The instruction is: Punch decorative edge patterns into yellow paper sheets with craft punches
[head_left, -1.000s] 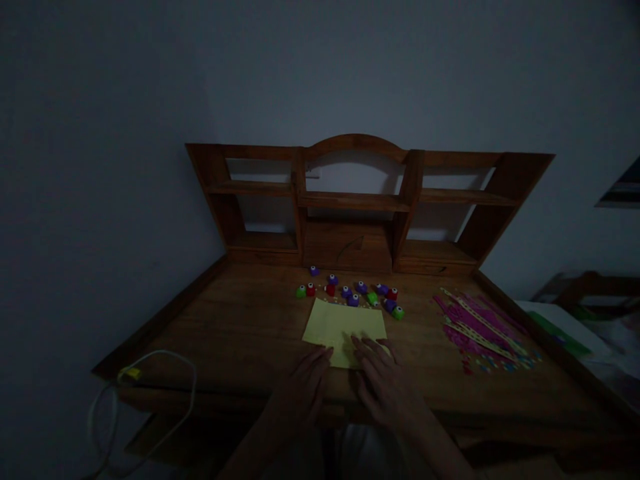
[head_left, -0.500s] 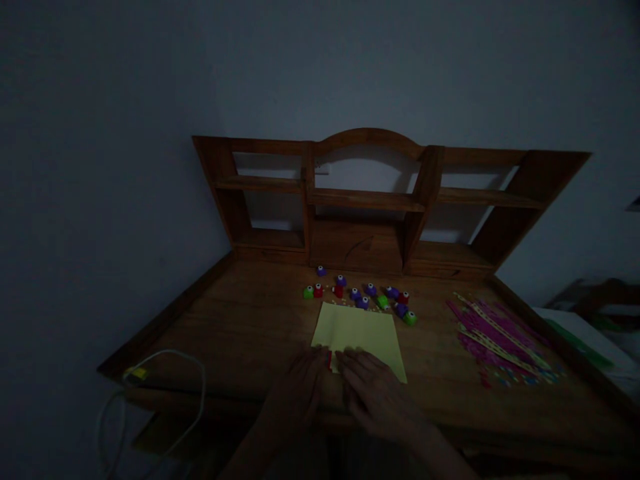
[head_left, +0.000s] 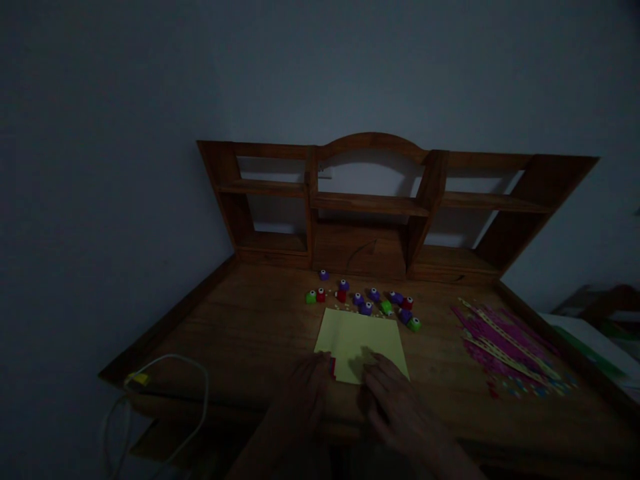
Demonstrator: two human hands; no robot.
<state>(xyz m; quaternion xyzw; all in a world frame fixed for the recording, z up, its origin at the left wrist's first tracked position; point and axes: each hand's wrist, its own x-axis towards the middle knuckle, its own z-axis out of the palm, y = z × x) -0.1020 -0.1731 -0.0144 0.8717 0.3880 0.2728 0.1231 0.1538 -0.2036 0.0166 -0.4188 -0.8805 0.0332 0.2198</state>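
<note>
A pale yellow sheet of paper [head_left: 367,337] lies flat on the wooden desk, with a fold or overlapping layer along its left side. My left hand [head_left: 303,387] rests at the sheet's lower left corner, fingers stretched out over the edge. Just right of those fingertips shows a small red piece [head_left: 333,366], mostly hidden by the paper and hand. Over the sheet's lower right part lies my right hand [head_left: 393,397], fingers extended, fingertips on or just above the paper. Neither hand appears to grip anything.
Behind the paper stand several small purple, green and red gadgets with eye-like tops [head_left: 367,308], tiny pale bits among them. Pink sheets and yellow punched strips [head_left: 505,340] lie right, near coloured bits. A wooden shelf [head_left: 370,203] backs the desk; a white cable [head_left: 206,387] hangs left.
My right hand has slid right, away from my left hand, uncovering the paper's lower edge. My left hand stays at the lower left corner. The view has shifted slightly.
</note>
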